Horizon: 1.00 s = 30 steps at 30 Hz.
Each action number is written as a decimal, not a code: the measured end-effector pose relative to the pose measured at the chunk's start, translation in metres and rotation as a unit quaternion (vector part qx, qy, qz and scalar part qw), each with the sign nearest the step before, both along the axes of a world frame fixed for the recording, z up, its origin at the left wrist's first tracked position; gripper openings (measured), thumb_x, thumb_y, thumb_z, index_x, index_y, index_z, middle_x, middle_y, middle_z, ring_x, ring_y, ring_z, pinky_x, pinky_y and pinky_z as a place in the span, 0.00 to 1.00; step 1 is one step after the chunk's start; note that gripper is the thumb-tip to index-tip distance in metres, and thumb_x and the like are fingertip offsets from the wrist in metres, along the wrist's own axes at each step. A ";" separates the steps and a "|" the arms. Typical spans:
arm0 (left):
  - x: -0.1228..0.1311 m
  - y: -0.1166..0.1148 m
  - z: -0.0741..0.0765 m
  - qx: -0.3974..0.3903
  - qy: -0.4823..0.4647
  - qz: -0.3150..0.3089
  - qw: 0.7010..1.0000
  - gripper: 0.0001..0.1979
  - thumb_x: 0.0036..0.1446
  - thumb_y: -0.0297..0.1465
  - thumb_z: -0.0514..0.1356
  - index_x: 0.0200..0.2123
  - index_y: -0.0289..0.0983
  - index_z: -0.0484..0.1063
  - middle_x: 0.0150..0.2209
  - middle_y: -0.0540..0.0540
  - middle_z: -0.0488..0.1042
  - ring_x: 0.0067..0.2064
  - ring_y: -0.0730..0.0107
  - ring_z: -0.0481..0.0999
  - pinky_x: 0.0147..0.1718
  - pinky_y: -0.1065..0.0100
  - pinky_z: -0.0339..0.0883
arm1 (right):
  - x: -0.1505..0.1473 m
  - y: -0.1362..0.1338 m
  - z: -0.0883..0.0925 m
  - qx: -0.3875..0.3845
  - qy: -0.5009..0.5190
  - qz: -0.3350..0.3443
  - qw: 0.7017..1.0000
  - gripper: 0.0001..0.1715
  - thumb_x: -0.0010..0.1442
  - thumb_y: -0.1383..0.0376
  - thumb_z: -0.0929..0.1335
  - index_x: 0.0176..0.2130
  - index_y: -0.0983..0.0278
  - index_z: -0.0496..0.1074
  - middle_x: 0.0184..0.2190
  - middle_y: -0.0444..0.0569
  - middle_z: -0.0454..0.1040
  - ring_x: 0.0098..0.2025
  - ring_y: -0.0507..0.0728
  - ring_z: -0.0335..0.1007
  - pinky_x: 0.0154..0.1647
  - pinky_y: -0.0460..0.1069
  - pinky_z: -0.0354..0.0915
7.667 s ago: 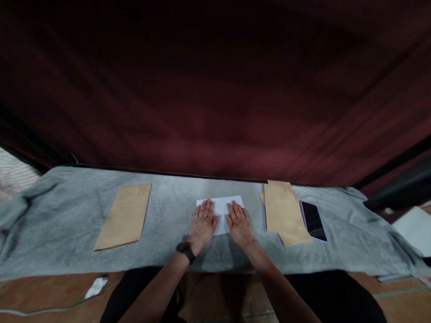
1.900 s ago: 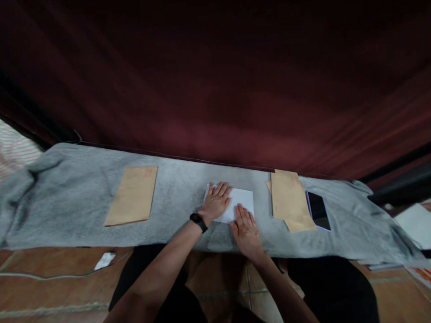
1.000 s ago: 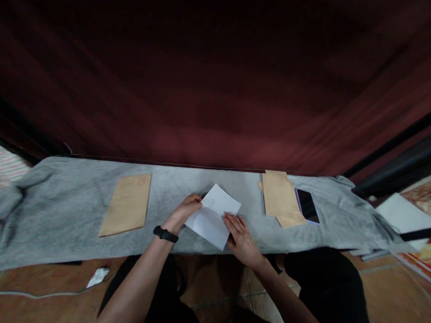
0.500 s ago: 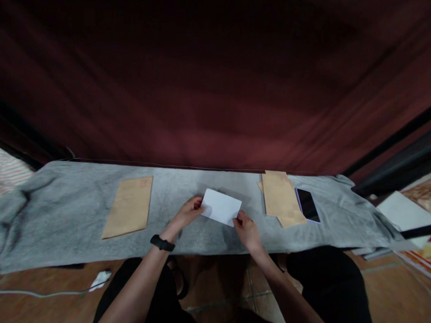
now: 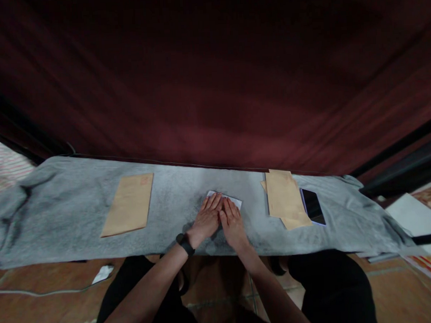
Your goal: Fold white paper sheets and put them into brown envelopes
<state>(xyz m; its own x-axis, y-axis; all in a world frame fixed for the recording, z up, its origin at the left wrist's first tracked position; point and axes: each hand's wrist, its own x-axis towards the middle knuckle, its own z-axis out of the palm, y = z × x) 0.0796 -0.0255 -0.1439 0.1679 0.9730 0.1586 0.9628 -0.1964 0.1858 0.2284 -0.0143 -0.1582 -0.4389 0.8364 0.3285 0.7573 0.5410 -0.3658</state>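
A small white sheet of paper (image 5: 235, 201) lies on the grey cloth in front of me, mostly covered by my hands. My left hand (image 5: 208, 216) rests flat on its left part with the fingers stretched out. Beside it my right hand (image 5: 232, 222) also lies flat on the paper, and the two hands touch or nearly touch. To the left is a brown paper envelope (image 5: 129, 205). Over on the right, several brown envelopes (image 5: 283, 194) overlap in a loose stack, with a dark-screened phone (image 5: 313, 207) at their right side.
The grey cloth (image 5: 74, 205) covers a long, narrow surface backed by a dark red curtain (image 5: 206, 105). A white cable (image 5: 39, 293) and a crumpled white scrap (image 5: 103, 274) are on the tiled floor. A pale flat panel (image 5: 416, 214) sits at the far right.
Both hands have gone from holding the paper's left and right edges to lying flat on top of it, close together. The paper now rests under them.
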 end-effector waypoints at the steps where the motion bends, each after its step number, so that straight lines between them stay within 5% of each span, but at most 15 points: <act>1: 0.003 0.000 -0.006 -0.012 0.016 -0.014 1.000 0.28 0.66 0.27 0.46 0.68 0.34 0.55 0.70 0.39 0.55 0.72 0.58 0.49 0.69 0.53 0.43 | -0.005 -0.001 -0.003 -0.001 -0.018 0.008 1.000 0.30 0.74 0.61 0.52 0.69 0.68 0.55 0.68 0.57 0.60 0.70 0.60 0.52 0.68 0.59 0.53; 6: -0.001 0.000 -0.023 -0.018 0.036 -0.015 0.999 0.28 0.68 0.30 0.45 0.70 0.33 0.52 0.71 0.39 0.52 0.73 0.59 0.47 0.69 0.54 0.41 | -0.004 -0.006 -0.016 0.012 -0.062 -0.029 0.998 0.33 0.74 0.56 0.55 0.69 0.71 0.56 0.69 0.60 0.58 0.70 0.62 0.52 0.70 0.60 0.48; 13: -0.027 -0.009 -0.025 0.004 0.014 0.066 0.998 0.29 0.71 0.38 0.43 0.70 0.32 0.52 0.71 0.39 0.54 0.72 0.59 0.50 0.69 0.53 0.44 | 0.029 -0.006 -0.021 0.043 -0.078 -0.035 0.995 0.31 0.72 0.61 0.57 0.69 0.72 0.55 0.69 0.59 0.57 0.69 0.64 0.55 0.69 0.61 0.49; 24: -0.032 -0.030 -0.013 -0.005 0.027 0.143 0.989 0.28 0.69 0.33 0.43 0.70 0.35 0.54 0.70 0.42 0.56 0.72 0.60 0.52 0.69 0.54 0.43 | 0.054 -0.007 -0.028 0.049 -0.074 -0.050 0.995 0.31 0.71 0.63 0.56 0.68 0.69 0.58 0.68 0.57 0.60 0.68 0.65 0.57 0.69 0.62 0.49; 30: -0.047 -0.035 0.004 -0.063 -0.002 0.193 0.979 0.28 0.70 0.38 0.41 0.69 0.34 0.55 0.70 0.39 0.55 0.72 0.54 0.50 0.67 0.49 0.45 | 0.034 -0.008 -0.009 0.043 -0.051 -0.031 0.997 0.32 0.71 0.61 0.55 0.70 0.67 0.53 0.72 0.55 0.50 0.72 0.64 0.48 0.70 0.62 0.45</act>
<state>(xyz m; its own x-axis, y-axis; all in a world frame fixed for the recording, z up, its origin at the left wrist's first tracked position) 0.0329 -0.0602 -0.1395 -0.2158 0.9759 0.0331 0.9600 0.2058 0.1901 0.2624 -0.0224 -0.1674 -0.4227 0.8335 0.3557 0.8206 0.5186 -0.2400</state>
